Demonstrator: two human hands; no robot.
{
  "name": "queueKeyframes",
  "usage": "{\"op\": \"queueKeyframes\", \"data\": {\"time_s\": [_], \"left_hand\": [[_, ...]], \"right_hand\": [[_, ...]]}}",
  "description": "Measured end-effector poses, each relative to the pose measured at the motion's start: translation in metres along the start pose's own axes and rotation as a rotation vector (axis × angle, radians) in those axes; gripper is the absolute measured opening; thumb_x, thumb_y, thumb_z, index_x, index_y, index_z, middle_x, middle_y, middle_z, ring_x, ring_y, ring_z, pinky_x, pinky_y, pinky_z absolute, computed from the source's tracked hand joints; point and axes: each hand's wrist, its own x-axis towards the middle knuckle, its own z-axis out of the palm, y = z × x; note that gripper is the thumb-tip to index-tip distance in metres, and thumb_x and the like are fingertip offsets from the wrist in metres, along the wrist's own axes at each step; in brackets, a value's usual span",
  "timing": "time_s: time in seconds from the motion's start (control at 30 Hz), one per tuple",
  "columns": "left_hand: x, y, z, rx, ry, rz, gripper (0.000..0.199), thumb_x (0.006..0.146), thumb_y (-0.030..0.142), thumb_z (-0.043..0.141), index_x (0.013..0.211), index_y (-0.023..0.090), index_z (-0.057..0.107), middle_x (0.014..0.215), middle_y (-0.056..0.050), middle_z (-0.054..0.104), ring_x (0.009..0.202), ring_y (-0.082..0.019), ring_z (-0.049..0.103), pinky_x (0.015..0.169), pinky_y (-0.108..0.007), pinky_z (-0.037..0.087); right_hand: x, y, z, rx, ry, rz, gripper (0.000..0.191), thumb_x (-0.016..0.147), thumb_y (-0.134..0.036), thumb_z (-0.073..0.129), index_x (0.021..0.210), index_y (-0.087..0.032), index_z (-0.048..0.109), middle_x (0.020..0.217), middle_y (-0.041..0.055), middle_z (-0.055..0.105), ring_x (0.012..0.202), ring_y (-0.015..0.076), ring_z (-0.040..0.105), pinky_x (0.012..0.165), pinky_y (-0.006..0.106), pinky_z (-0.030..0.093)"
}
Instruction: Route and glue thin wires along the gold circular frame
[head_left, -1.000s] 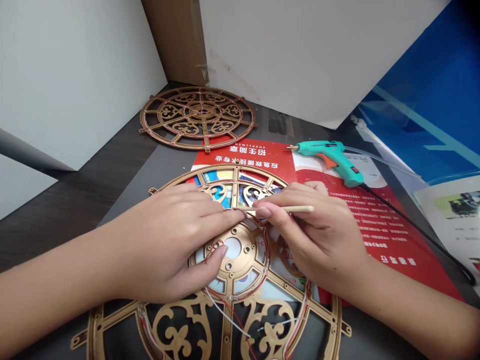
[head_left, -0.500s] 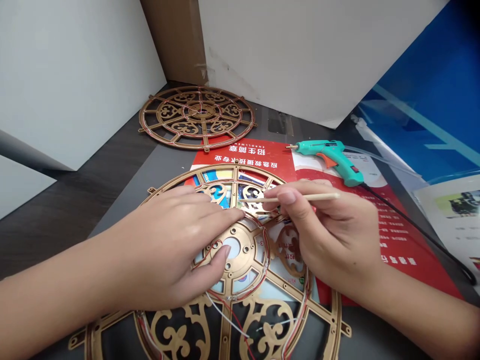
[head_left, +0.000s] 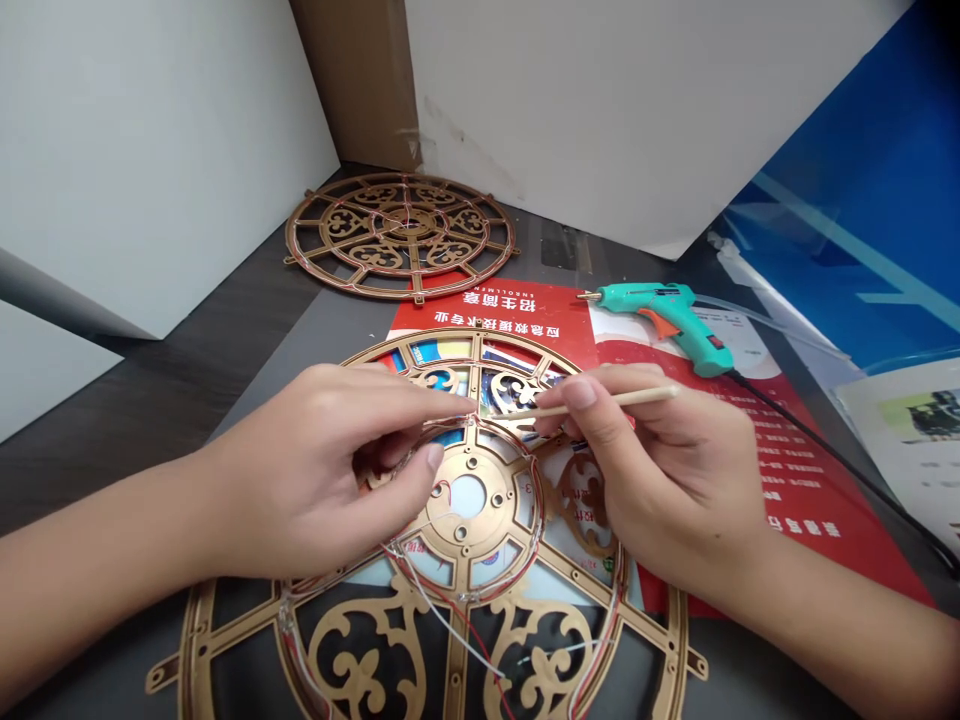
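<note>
Lifting off the hub, the left hand [head_left: 315, 470] no longer lies flat as it did half a second ago. Its fingers now curl and come together toward the thumb, just above the spokes. They may pinch a thin wire there, but it is too fine to be sure, so I cannot tell if this hand has hold of anything. With the hand raised, more of the round gold hub [head_left: 469, 530] and its central hole can be seen. This hub belongs to a large gold openwork wheel [head_left: 450, 345], which lies flat on a red printed brochure [head_left: 814, 530] in front of the person, with its near part over the dark table [head_left: 120, 480].

The right hand [head_left: 664, 480] is mostly closed — thumb and fingers pinch a thin wooden stick [head_left: 607, 403], with its tip just beside the left fingers, above the wheel. Thin red and white wires [head_left: 442, 610] run along the wheel's spokes and ring.

Nearby, a teal hot glue gun [head_left: 660, 312] rests on the brochure, its black cord [head_left: 832, 482] trailing away. Farther off — against the white boards — lies a second gold wheel [head_left: 352, 272], also wired.
</note>
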Motion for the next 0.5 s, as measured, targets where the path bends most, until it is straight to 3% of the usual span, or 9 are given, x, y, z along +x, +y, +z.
{"op": "queueKeyframes", "data": {"time_s": [0.2, 0.37, 0.5], "left_hand": [[0.0069, -0.0003, 0.0054, 0.177, 0.076, 0.047, 0.029, 0.108, 0.017, 0.056, 0.12, 0.017, 0.083, 0.094, -0.003, 0.088, 0.078, -0.019, 0.078, 0.079, -0.037, 0.061], [0.0086, -0.0043, 0.0023, 0.334, 0.044, -0.003, 0.032, 0.109, 0.023, 0.055, 0.118, 0.014, 0.085, 0.094, -0.007, 0.081, 0.083, -0.023, 0.071, 0.077, -0.04, 0.056], [0.0082, -0.0047, 0.0031, 0.356, 0.054, 0.074, 0.029, 0.109, 0.02, 0.057, 0.117, 0.017, 0.085, 0.104, -0.009, 0.081, 0.09, -0.024, 0.07, 0.082, -0.041, 0.056]], "right_hand": [[-0.0012, 0.0027, -0.0002, -0.008, -0.068, -0.109, 0.028, 0.118, -0.022, 0.067, 0.093, -0.024, 0.079, 0.091, -0.0027, 0.089, 0.079, 0.0154, 0.082, 0.074, 0.041, 0.049], [-0.001, 0.0034, -0.0003, -0.009, -0.089, -0.122, 0.024, 0.117, -0.02, 0.068, 0.097, -0.025, 0.081, 0.088, -0.0038, 0.088, 0.072, 0.0141, 0.078, 0.072, 0.04, 0.047], [0.0001, 0.0029, -0.0018, -0.015, -0.111, -0.135, 0.023, 0.116, -0.02, 0.068, 0.098, -0.025, 0.082, 0.086, -0.0034, 0.088, 0.072, 0.0146, 0.077, 0.073, 0.039, 0.048]]}}
